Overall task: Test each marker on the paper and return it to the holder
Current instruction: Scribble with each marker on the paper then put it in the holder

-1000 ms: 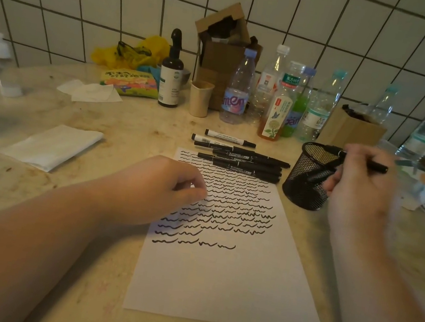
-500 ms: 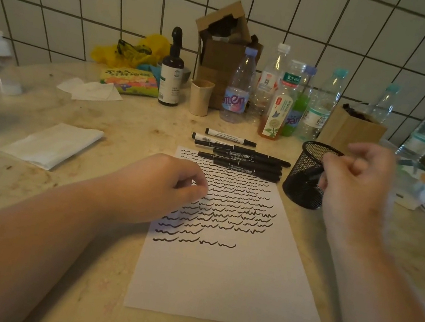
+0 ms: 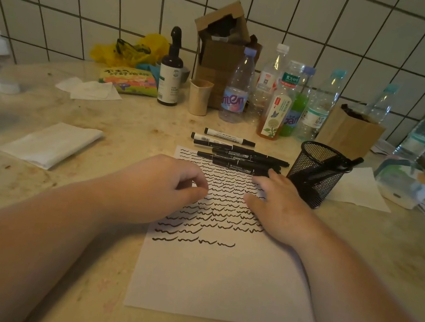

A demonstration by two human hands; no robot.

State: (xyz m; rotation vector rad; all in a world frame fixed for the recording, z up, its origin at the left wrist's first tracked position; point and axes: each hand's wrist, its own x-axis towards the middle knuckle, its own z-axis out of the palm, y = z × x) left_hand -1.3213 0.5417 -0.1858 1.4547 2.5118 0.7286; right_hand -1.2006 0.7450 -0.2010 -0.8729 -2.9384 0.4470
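Right hand reaching for the marker pile

I see my left hand [image 3: 162, 186] resting on the paper [image 3: 220, 279], fingers loosely curled and holding nothing. My right hand [image 3: 279, 207] lies flat with fingers spread, fingertips touching the loose markers [image 3: 237, 156] at the paper's top edge. 1 marker [image 3: 327, 168] leans inside the mesh holder [image 3: 312, 174] just right of the pile on the table [image 3: 21, 186]

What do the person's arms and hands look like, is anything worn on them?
Both arms are bare along all that shows, with no sleeve in view. The left hand and the right hand wear no gloves, and no ring, watch or bracelet shows on either. No markings are visible on them.
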